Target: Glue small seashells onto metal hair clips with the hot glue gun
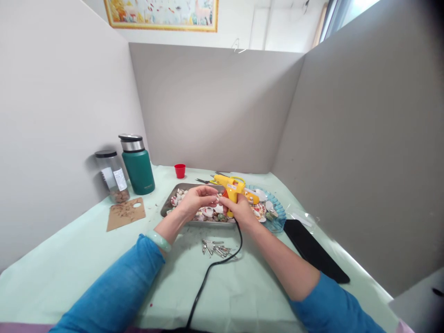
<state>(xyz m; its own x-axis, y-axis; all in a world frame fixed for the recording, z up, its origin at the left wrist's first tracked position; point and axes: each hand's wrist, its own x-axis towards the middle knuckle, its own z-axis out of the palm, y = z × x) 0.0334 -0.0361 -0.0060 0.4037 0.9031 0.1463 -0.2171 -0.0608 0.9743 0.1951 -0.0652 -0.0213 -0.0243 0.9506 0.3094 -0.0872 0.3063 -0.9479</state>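
My right hand (239, 210) is closed around the handle of a yellow hot glue gun (231, 184), whose nozzle end is angled up and left. My left hand (197, 201) is in a pinch just left of it, its fingertips meeting my right thumb over a small whitish thing too tiny to name. Under both hands lies a metal tray (194, 224) with many seashells (208, 212). Behind my right hand is a blue scalloped plate (280, 213) bearing more shells and something orange, partly hidden. From the gun's handle a black cord (207, 273) runs down toward me.
Small metal clips (217, 248) lie in front of the tray. To the left are a green bottle (138, 169), a clear jar (114, 178) and a brown board (125, 213). A red cup (180, 171) and scissors (204, 181) sit behind; a black flat object (315, 249) lies right.
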